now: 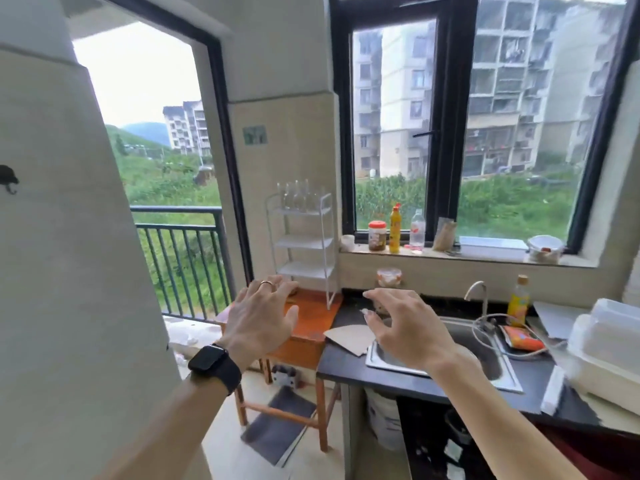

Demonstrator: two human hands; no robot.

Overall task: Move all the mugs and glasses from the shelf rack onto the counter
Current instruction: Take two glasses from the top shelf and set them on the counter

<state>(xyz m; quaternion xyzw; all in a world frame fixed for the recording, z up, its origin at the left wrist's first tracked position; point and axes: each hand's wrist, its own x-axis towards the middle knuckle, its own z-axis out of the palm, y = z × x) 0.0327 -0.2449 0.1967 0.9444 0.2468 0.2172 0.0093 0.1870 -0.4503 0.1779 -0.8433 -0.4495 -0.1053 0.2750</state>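
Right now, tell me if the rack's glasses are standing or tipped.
Standing: the glasses rise straight in a row on the rack, top shelf. Rim up or down: cannot tell.

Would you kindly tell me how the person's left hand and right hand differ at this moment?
The left hand wears a ring, with a black watch on its wrist; the right hand shows neither. The left hand is seen over the orange stand that bears the white rack; the right hand over the sink. Both are open, fingers spread, holding nothing; the glasses stand untouched on the rack's top shelf.
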